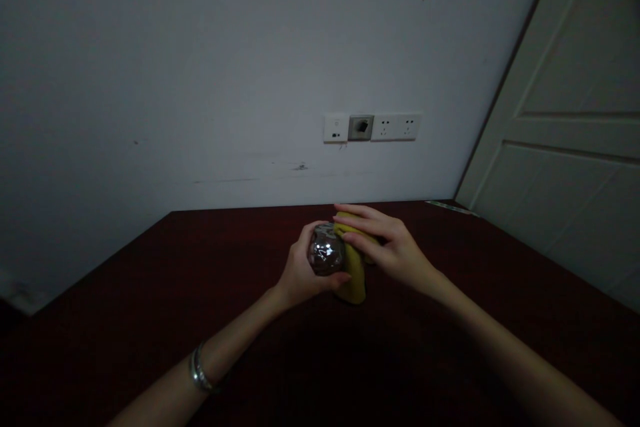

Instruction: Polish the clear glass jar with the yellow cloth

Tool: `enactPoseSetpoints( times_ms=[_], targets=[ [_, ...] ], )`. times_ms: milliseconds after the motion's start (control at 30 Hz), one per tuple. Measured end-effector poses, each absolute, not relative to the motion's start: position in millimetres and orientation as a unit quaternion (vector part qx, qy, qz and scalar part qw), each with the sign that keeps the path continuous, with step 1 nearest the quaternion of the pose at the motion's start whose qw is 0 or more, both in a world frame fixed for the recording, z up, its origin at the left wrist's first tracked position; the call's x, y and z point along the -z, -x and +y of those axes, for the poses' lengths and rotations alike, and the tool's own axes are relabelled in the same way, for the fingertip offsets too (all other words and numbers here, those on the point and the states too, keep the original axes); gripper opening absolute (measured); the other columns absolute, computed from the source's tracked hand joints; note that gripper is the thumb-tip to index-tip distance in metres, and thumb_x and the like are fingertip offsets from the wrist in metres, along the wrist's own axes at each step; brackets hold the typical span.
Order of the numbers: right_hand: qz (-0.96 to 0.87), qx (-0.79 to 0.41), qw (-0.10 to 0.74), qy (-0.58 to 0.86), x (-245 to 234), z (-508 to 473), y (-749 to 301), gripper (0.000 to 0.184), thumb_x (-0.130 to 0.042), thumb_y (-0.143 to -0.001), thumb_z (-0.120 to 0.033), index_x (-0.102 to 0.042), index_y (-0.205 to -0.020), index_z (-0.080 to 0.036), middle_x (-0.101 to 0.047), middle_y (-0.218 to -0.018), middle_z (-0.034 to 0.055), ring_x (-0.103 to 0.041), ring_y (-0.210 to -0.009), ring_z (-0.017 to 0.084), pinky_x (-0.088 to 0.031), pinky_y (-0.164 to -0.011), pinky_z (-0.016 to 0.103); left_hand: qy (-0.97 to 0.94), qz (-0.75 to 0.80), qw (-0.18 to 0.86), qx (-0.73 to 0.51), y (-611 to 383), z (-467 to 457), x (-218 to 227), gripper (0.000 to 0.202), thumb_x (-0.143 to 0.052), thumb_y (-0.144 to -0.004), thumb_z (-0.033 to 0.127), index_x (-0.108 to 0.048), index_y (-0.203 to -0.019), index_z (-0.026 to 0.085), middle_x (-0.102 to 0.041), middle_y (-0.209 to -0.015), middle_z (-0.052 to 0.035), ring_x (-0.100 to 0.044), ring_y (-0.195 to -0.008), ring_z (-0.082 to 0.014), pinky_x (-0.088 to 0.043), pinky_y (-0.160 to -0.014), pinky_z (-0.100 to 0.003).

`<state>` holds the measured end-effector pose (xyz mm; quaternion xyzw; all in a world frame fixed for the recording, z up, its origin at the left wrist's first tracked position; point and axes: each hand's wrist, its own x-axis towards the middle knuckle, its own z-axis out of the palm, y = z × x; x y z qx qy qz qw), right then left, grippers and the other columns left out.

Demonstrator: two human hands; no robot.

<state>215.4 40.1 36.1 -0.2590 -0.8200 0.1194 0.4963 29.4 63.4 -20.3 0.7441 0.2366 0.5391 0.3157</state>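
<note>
Left hand [300,273] wraps a small glass [326,252] above the dark table [150,293], right hand [397,250] closed on a yellow cloth [356,277] against it; smooth glass could slip and break.

No text, label, brand or number can be read anywhere; the wall sockets [373,127] bear no legible markings.
</note>
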Motion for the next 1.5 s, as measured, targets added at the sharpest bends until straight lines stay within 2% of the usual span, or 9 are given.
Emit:
enactPoseSetpoints(
  times_ms=[200,367,467,600,833,1067,1267,1500],
  targets=[
    [-0.842,-0.165,0.477,0.193,-42,35,-218,0.029,-0.061,-0.085,-0.018,-0.066,-0.112,-0.029,-0.06,-0.127,0.0071,-0.059,-0.113,0.02,-0.05,-0.094,0.04,-0.734,0.224,0.33,-0.549,-29,64,24,0.079,-0.082,-0.055,0.042,-0.043,-0.12,0.019,-0.06,-0.11,-0.0106,-0.061,-0.097,-0.024,-0.051,-0.084,-0.036],
    [-0.803,-0.155,0.522,0.242,-38,39,-212,0.027,-0.06,-0.085,-0.019,-0.067,-0.11,-0.029,-0.064,-0.122,0.0071,-0.061,-0.11,0.02,-0.05,-0.094,0.042,-0.718,0.201,0.354,-0.565,-32,62,27,0.079,-0.082,-0.056,0.043,-0.043,-0.12,0.019,-0.058,-0.112,-0.0103,-0.059,-0.101,-0.0238,-0.049,-0.087,-0.034],
    [-0.808,-0.158,0.524,0.22,-37,38,-211,0.03,-0.061,-0.085,-0.018,-0.066,-0.111,-0.03,-0.062,-0.123,0.0069,-0.06,-0.112,0.02,-0.049,-0.095,0.042,-0.709,0.201,0.356,-0.574,-32,61,28,0.078,-0.08,-0.058,0.043,-0.042,-0.121,0.019,-0.058,-0.113,-0.0106,-0.059,-0.1,-0.0234,-0.049,-0.086,-0.034],
    [-0.833,-0.154,0.502,0.178,-37,35,-211,0.031,-0.061,-0.085,-0.016,-0.065,-0.113,-0.029,-0.06,-0.126,0.0078,-0.059,-0.113,0.02,-0.05,-0.094,0.04,-0.712,0.21,0.342,-0.576,-29,64,28,0.078,-0.08,-0.058,0.044,-0.043,-0.121,0.019,-0.058,-0.113,-0.0114,-0.059,-0.101,-0.024,-0.049,-0.087,-0.035],
    [-0.806,-0.127,0.524,0.242,-35,40,-213,0.026,-0.059,-0.087,-0.021,-0.068,-0.109,-0.028,-0.062,-0.123,0.0076,-0.06,-0.11,0.022,-0.05,-0.093,0.044,-0.74,0.217,0.319,-0.55,-28,64,24,0.08,-0.082,-0.053,0.044,-0.044,-0.119,0.018,-0.062,-0.106,-0.011,-0.062,-0.093,-0.0232,-0.052,-0.081,-0.036],
    [-0.84,-0.15,0.478,0.209,-41,36,-220,0.026,-0.059,-0.086,-0.021,-0.068,-0.109,-0.03,-0.061,-0.125,0.0062,-0.06,-0.111,0.021,-0.05,-0.092,0.043,-0.742,0.242,0.312,-0.542,-31,63,17,0.077,-0.081,-0.053,0.046,-0.044,-0.115,0.019,-0.063,-0.104,-0.0107,-0.064,-0.089,-0.0229,-0.054,-0.077,-0.036],
    [-0.815,-0.135,0.507,0.246,-39,41,-221,0.024,-0.059,-0.086,-0.02,-0.07,-0.106,-0.029,-0.063,-0.121,0.0071,-0.061,-0.108,0.021,-0.05,-0.092,0.043,-0.77,0.244,0.284,-0.518,-31,56,14,0.083,-0.084,-0.049,0.044,-0.044,-0.117,0.017,-0.062,-0.107,-0.0121,-0.063,-0.091,-0.0246,-0.054,-0.078,-0.037],
    [-0.846,-0.159,0.473,0.187,-44,33,-219,0.025,-0.06,-0.085,-0.019,-0.07,-0.106,-0.029,-0.062,-0.121,0.0065,-0.059,-0.111,0.02,-0.05,-0.092,0.041,-0.771,0.245,0.271,-0.522,-31,56,14,0.082,-0.082,-0.051,0.045,-0.043,-0.117,0.017,-0.064,-0.104,-0.0112,-0.064,-0.09,-0.024,-0.054,-0.077,-0.036]
  ],
)
